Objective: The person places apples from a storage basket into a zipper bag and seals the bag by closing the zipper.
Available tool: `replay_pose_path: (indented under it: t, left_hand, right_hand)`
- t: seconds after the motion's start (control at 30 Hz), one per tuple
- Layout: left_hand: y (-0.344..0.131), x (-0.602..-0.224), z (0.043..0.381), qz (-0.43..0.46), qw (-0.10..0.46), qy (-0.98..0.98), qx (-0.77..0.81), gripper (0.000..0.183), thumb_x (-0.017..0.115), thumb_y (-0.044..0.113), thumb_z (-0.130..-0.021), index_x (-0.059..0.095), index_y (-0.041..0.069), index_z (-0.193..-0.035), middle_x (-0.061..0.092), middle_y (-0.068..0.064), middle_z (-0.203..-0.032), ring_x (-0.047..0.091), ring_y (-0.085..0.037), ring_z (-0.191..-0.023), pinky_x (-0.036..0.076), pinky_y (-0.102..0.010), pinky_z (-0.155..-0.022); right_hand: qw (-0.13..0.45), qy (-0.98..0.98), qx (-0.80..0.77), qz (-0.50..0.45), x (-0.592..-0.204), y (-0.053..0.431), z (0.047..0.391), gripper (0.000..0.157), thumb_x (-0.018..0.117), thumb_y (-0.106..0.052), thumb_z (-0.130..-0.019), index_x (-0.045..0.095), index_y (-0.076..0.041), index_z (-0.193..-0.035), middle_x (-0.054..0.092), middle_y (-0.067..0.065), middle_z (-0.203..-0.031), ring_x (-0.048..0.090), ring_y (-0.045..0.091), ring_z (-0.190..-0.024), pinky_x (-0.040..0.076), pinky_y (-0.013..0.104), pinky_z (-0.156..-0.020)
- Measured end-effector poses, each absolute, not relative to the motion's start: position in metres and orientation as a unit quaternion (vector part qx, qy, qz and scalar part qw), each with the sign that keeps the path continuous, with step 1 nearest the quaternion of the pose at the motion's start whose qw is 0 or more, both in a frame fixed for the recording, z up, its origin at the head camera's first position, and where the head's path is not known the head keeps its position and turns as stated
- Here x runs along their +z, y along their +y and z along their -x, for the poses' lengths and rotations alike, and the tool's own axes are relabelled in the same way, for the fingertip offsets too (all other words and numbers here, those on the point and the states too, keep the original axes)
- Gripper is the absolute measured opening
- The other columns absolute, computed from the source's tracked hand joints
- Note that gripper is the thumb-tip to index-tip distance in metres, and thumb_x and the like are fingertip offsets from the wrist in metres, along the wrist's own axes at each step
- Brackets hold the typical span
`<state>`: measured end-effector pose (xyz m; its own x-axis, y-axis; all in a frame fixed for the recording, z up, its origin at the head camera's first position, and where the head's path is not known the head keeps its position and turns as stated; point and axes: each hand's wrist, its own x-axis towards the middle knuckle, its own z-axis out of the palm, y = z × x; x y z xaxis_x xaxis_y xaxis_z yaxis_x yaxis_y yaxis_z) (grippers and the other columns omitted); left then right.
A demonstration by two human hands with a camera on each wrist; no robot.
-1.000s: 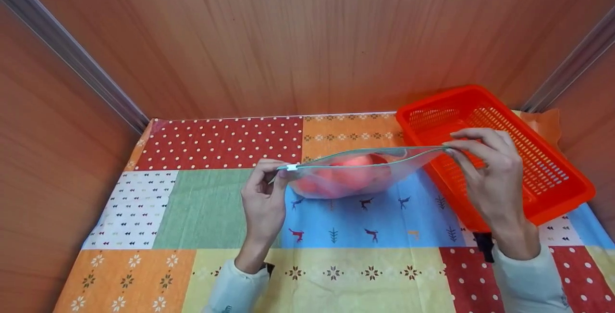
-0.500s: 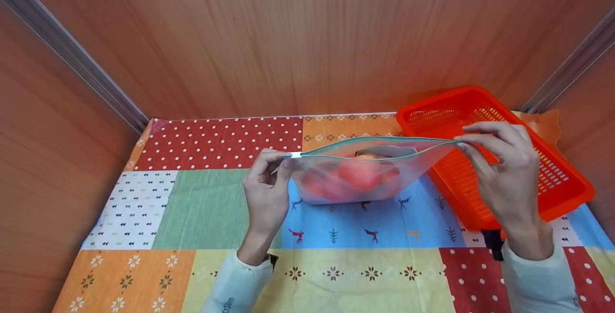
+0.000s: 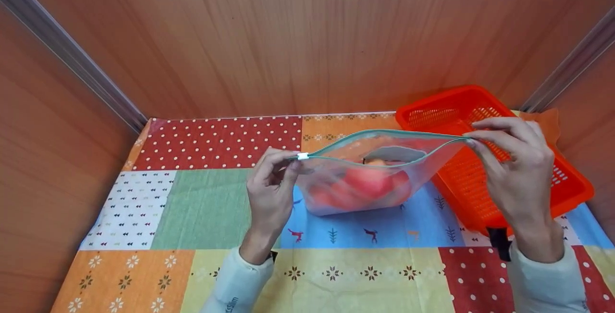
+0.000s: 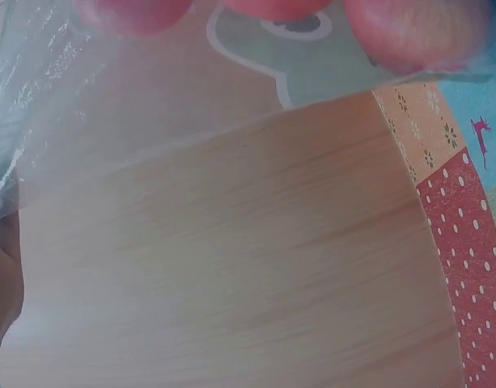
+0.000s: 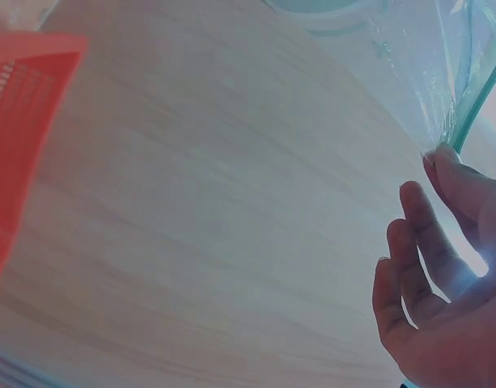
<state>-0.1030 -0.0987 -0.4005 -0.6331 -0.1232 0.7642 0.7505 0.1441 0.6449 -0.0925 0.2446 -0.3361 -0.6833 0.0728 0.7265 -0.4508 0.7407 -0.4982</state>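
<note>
A clear slider zip bag with a green-edged mouth hangs between my hands, several red apples at its bottom. My left hand pinches the top corner beside the white slider. The opposite top corner is between the thumb and fingertips of my right hand; its other fingers are loosely bent in the right wrist view. The mouth gapes in the middle. Apples press against the plastic in the left wrist view, where only a sliver of the left hand shows.
An orange-red perforated plastic basket stands at the right, partly behind my right hand and the bag. Wood-grain panels enclose the back and sides. A patchwork cloth covers the table.
Both hands have shifted right and slightly up in the view, the right hand more. The bag has moved along with them, and its mouth has spread wider, showing more of the inside.
</note>
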Motion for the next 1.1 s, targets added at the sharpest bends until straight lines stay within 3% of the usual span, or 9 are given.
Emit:
replay_pose_path:
  t: [0.13, 0.23, 0.37, 0.47, 0.53, 0.6, 0.7, 0.83, 1.1]
  left_hand:
    - [-0.099, -0.401, 0.103, 0.246, 0.369, -0.667, -0.599, 0.026, 0.067, 0.019, -0.103, 0.070, -0.007, -0.105, 0.069, -0.015, -0.092, 0.064, -0.015, -0.073, 0.048, -0.017, -0.060]
    - [-0.099, -0.400, 0.103, 0.251, 0.370, -0.665, -0.598, 0.030, 0.065, 0.022, -0.104, 0.070, -0.007, -0.104, 0.069, -0.016, -0.090, 0.060, -0.018, -0.067, 0.045, -0.018, -0.058]
    - [-0.097, -0.400, 0.101, 0.247, 0.373, -0.668, -0.594, 0.030, 0.065, 0.023, -0.104, 0.070, -0.007, -0.103, 0.071, -0.016, -0.088, 0.066, -0.019, -0.071, 0.054, -0.016, -0.066]
    - [-0.095, -0.399, 0.099, 0.232, 0.381, -0.676, -0.586, 0.024, 0.066, 0.017, -0.105, 0.070, -0.007, -0.101, 0.073, -0.015, -0.085, 0.072, -0.020, -0.075, 0.060, -0.021, -0.074]
    - [-0.094, -0.399, 0.097, 0.217, 0.383, -0.682, -0.584, 0.016, 0.067, 0.009, -0.104, 0.070, -0.006, -0.100, 0.074, -0.015, -0.083, 0.073, -0.022, -0.076, 0.062, -0.024, -0.076]
    - [-0.091, -0.398, 0.094, 0.200, 0.378, -0.688, -0.587, 0.007, 0.067, 0.000, -0.101, 0.069, -0.007, -0.099, 0.074, -0.014, -0.081, 0.073, -0.022, -0.073, 0.061, -0.023, -0.073]
    - [-0.087, -0.396, 0.088, 0.172, 0.356, -0.692, -0.604, 0.003, 0.065, -0.008, -0.098, 0.068, -0.007, -0.099, 0.074, -0.014, -0.079, 0.072, -0.020, -0.069, 0.061, -0.024, -0.066]
    - [-0.082, -0.394, 0.082, 0.135, 0.315, -0.686, -0.642, 0.004, 0.063, -0.008, -0.099, 0.067, -0.007, -0.100, 0.072, -0.015, -0.079, 0.072, -0.018, -0.068, 0.061, -0.028, -0.060]
    - [-0.078, -0.394, 0.078, 0.075, 0.272, -0.667, -0.690, 0.009, 0.060, -0.003, -0.103, 0.066, -0.009, -0.103, 0.071, -0.018, -0.079, 0.072, -0.015, -0.067, 0.059, -0.026, -0.055]
  right_hand:
    - [0.381, -0.852, 0.339, -0.116, -0.334, 0.246, 0.092, 0.026, 0.082, 0.014, -0.081, 0.080, 0.005, -0.106, 0.073, 0.024, -0.113, 0.047, -0.004, -0.112, 0.037, 0.017, -0.093]
    - [0.378, -0.854, 0.338, -0.116, -0.333, 0.247, 0.092, 0.027, 0.082, 0.015, -0.081, 0.080, 0.005, -0.106, 0.073, 0.024, -0.114, 0.047, -0.004, -0.112, 0.037, 0.017, -0.093]
    - [0.368, -0.858, 0.340, -0.112, -0.333, 0.248, 0.092, 0.025, 0.081, 0.013, -0.083, 0.080, 0.005, -0.107, 0.072, 0.023, -0.115, 0.047, -0.004, -0.113, 0.037, 0.017, -0.094]
    - [0.361, -0.860, 0.345, -0.108, -0.334, 0.249, 0.092, 0.023, 0.080, 0.010, -0.085, 0.080, 0.005, -0.108, 0.072, 0.022, -0.117, 0.048, -0.004, -0.112, 0.037, 0.018, -0.095]
    - [0.357, -0.859, 0.351, -0.108, -0.335, 0.249, 0.091, 0.022, 0.079, 0.009, -0.087, 0.080, 0.005, -0.108, 0.072, 0.022, -0.117, 0.049, -0.005, -0.112, 0.036, 0.021, -0.105]
    - [0.353, -0.857, 0.360, -0.108, -0.336, 0.249, 0.091, 0.021, 0.078, 0.009, -0.088, 0.079, 0.006, -0.109, 0.071, 0.023, -0.117, 0.050, -0.005, -0.113, 0.031, 0.026, -0.116]
    - [0.345, -0.860, 0.364, -0.100, -0.340, 0.249, 0.088, 0.021, 0.077, 0.007, -0.090, 0.079, 0.005, -0.111, 0.071, 0.023, -0.118, 0.050, -0.005, -0.114, 0.031, 0.025, -0.116]
    - [0.340, -0.864, 0.361, -0.087, -0.345, 0.248, 0.084, 0.022, 0.077, 0.006, -0.091, 0.078, 0.005, -0.113, 0.070, 0.022, -0.120, 0.050, -0.004, -0.113, 0.040, 0.015, -0.095]
    - [0.346, -0.858, 0.372, -0.079, -0.351, 0.248, 0.080, 0.024, 0.077, 0.008, -0.090, 0.077, 0.006, -0.114, 0.070, 0.023, -0.120, 0.052, -0.002, -0.113, 0.041, 0.016, -0.093]
